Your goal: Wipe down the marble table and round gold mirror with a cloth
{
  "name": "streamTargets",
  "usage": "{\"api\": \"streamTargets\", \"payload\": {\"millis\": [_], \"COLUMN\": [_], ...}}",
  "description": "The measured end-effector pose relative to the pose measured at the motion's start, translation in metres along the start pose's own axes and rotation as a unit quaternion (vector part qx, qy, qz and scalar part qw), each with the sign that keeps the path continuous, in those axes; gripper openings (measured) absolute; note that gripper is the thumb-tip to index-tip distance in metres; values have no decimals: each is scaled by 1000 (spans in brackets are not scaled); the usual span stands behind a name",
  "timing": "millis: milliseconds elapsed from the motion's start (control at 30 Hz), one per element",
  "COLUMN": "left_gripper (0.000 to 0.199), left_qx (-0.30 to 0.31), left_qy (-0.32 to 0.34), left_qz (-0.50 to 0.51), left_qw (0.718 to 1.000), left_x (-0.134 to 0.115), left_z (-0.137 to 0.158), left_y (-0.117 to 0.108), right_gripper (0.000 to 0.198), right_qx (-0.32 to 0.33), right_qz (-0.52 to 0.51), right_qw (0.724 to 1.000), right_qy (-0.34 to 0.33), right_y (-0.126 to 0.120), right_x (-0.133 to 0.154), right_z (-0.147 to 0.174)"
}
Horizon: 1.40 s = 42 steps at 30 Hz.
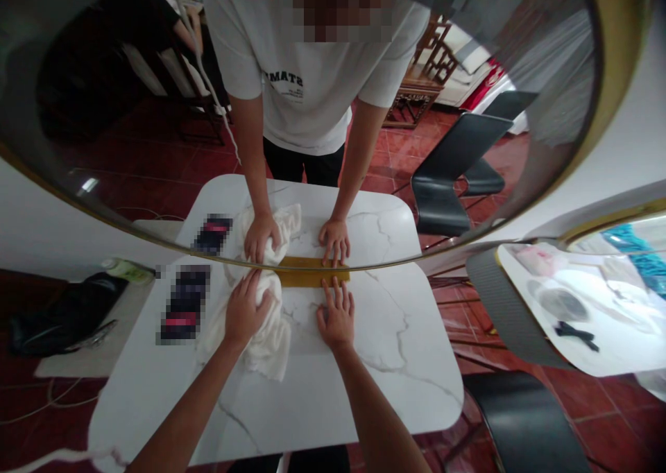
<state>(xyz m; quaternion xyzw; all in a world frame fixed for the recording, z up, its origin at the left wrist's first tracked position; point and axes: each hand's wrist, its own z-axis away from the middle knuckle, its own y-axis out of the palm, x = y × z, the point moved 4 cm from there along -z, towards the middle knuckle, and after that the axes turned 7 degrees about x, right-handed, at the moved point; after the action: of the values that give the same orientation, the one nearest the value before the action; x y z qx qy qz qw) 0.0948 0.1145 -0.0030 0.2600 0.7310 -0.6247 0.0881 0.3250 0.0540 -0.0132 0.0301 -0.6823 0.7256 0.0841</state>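
My left hand (246, 311) presses down on a bunched white cloth (273, 341), its fingers and thumb around a fold at the foot of the mirror. Part of the cloth is hidden under the hand. My right hand (337, 315) lies palm down on the white marbled table (400, 383), fingers stretched and apart, the tips on a gold base strip (306, 277). Directly in front stands a large round mirror (317, 140) with a thin gold rim. Both hands and the cloth appear again in its reflection.
A blurred dark item (184, 303) lies on the table left of the cloth. A black chair (525, 417) stands at the right, and a second white table (598, 320) beyond it. A black bag (62, 313) rests low at the left. The reflection includes another seated person.
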Motion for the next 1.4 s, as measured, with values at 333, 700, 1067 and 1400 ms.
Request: {"api": "streamTargets", "payload": {"millis": [333,700,1067,1400], "left_gripper": [62,58,54,59], "left_qx": [51,-18,-17,28], "left_qy": [20,-55,-37,9], "left_qz": [-1,-9,-7,16], "left_qw": [999,998,999,999], "left_x": [-22,-9,-2,-24], "left_z": [67,23,-3,66], "left_y": [-2,-1,1,-6], "right_gripper": [67,67,67,68], "right_qx": [2,0,-5,-11], "right_qz": [-4,-8,-8,-13], "right_qw": [1000,1000,1000,1000], "right_qy": [-6,-4,-3,-5], "right_y": [1,0,1,0], "right_x": [-1,0,0,0], "right_z": [-1,-1,1,1]}}
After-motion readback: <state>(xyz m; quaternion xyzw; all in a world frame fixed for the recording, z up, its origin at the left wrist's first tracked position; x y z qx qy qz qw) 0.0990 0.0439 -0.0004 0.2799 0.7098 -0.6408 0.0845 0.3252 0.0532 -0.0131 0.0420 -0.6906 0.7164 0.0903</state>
